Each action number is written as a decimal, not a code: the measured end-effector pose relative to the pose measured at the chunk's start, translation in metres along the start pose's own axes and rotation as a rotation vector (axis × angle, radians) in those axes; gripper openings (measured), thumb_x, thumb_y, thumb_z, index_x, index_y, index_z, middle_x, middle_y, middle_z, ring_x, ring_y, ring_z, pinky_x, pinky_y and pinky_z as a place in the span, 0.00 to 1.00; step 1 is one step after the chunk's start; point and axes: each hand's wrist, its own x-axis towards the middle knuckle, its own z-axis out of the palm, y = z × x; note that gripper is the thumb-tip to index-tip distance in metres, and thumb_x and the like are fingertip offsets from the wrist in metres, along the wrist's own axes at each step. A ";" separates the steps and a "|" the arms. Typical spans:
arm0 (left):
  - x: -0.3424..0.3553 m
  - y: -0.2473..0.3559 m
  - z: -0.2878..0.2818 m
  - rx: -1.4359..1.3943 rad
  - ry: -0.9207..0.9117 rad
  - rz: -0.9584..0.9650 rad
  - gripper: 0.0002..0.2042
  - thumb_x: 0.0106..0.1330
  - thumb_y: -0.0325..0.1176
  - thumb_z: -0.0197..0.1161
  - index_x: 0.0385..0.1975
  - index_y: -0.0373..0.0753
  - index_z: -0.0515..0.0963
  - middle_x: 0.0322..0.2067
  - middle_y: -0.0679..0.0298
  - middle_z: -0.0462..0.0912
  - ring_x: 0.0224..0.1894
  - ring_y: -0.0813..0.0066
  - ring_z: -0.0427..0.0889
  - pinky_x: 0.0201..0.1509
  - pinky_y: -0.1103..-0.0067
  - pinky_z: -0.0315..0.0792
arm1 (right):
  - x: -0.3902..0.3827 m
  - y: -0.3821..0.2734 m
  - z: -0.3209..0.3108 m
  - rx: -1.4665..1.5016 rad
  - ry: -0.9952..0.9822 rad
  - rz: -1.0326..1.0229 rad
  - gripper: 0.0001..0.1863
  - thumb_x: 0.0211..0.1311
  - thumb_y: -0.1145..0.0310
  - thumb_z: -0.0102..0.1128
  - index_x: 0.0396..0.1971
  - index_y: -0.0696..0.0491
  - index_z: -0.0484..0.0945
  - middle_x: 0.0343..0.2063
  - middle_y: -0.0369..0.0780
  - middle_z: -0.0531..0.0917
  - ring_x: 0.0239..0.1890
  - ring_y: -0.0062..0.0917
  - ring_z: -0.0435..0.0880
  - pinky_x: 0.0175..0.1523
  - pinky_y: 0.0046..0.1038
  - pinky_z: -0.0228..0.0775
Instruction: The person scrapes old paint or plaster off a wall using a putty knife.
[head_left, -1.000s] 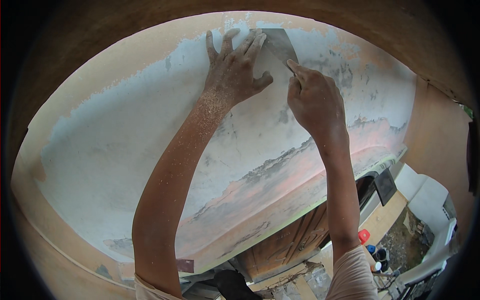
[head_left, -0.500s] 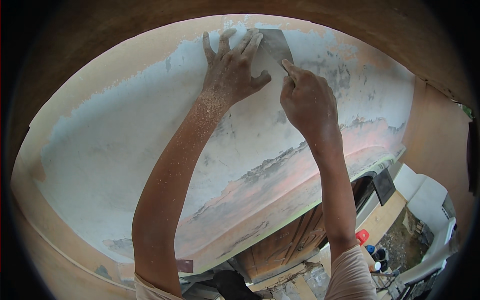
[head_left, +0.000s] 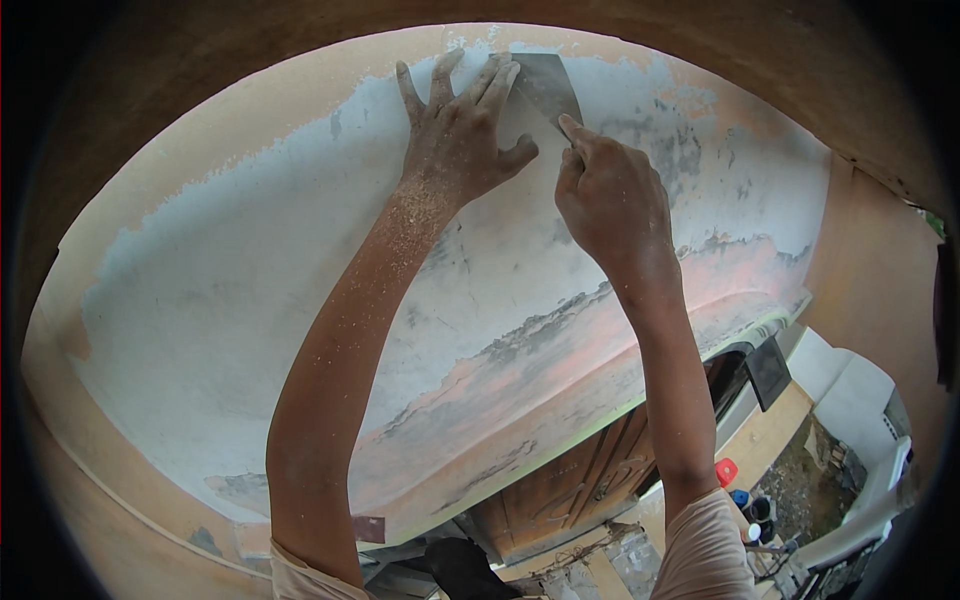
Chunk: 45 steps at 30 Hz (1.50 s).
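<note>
Gripping one broad putty knife (head_left: 552, 85), the right hand (head_left: 618, 195) closes around its handle; the grey blade lies just above that fist, slanting up-left over one patchy wall (head_left: 250, 270). The left hand (head_left: 455, 140), open with spread fingers, has two fingertips at the blade's upper left corner.

Right hand (head_left: 615, 190) gripping a scraper (head_left: 545, 85), left hand (head_left: 455, 140) spread beside its blade, patchy wall (head_left: 230, 290) behind

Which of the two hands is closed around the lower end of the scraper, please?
The right hand: its grip curls round the scraper, the index finger pointing up along it, whereas the left hand has its fingers spread.
</note>
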 end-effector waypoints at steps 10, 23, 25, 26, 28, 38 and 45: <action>0.005 0.004 -0.005 0.004 -0.008 -0.056 0.39 0.49 0.51 0.64 0.63 0.41 0.63 0.62 0.62 0.67 0.69 0.56 0.53 0.68 0.40 0.27 | -0.002 -0.006 0.001 0.042 0.054 0.010 0.16 0.61 0.71 0.49 0.46 0.57 0.79 0.32 0.53 0.82 0.36 0.46 0.81 0.46 0.40 0.72; -0.008 0.003 -0.013 -0.051 -0.033 0.033 0.37 0.52 0.47 0.65 0.64 0.49 0.61 0.62 0.66 0.67 0.68 0.58 0.53 0.69 0.43 0.29 | 0.004 -0.005 0.003 0.030 0.042 0.031 0.15 0.61 0.71 0.49 0.45 0.56 0.80 0.32 0.52 0.82 0.36 0.45 0.82 0.47 0.41 0.73; -0.007 0.002 -0.012 -0.063 -0.023 0.014 0.36 0.52 0.46 0.65 0.64 0.49 0.61 0.62 0.66 0.67 0.68 0.58 0.53 0.69 0.44 0.29 | 0.002 -0.010 0.001 0.026 0.013 0.043 0.15 0.61 0.71 0.49 0.45 0.55 0.80 0.32 0.51 0.82 0.36 0.45 0.82 0.47 0.40 0.73; -0.008 0.001 -0.012 -0.076 -0.017 -0.004 0.36 0.52 0.45 0.65 0.64 0.49 0.61 0.62 0.66 0.67 0.68 0.58 0.54 0.69 0.44 0.29 | 0.001 -0.012 0.001 0.024 -0.019 0.057 0.15 0.61 0.70 0.49 0.44 0.55 0.80 0.32 0.51 0.83 0.36 0.45 0.82 0.47 0.40 0.73; -0.009 -0.001 -0.012 -0.074 -0.001 -0.003 0.35 0.52 0.44 0.65 0.63 0.49 0.62 0.62 0.66 0.67 0.68 0.58 0.54 0.69 0.44 0.29 | 0.003 -0.009 0.005 0.029 0.045 0.017 0.15 0.61 0.70 0.50 0.44 0.55 0.80 0.32 0.51 0.83 0.36 0.45 0.82 0.47 0.40 0.73; 0.001 -0.005 -0.006 -0.028 0.026 -0.008 0.32 0.51 0.44 0.64 0.61 0.52 0.66 0.61 0.68 0.68 0.66 0.58 0.58 0.68 0.43 0.30 | 0.002 0.000 0.008 0.050 0.111 -0.046 0.15 0.60 0.70 0.50 0.44 0.57 0.80 0.31 0.52 0.82 0.36 0.45 0.82 0.46 0.41 0.73; 0.001 -0.009 -0.003 0.017 0.025 0.044 0.30 0.54 0.45 0.63 0.61 0.52 0.66 0.60 0.68 0.71 0.65 0.58 0.59 0.68 0.43 0.30 | -0.003 -0.002 0.016 0.038 0.068 -0.025 0.16 0.60 0.71 0.50 0.46 0.58 0.79 0.27 0.53 0.81 0.32 0.46 0.81 0.44 0.42 0.73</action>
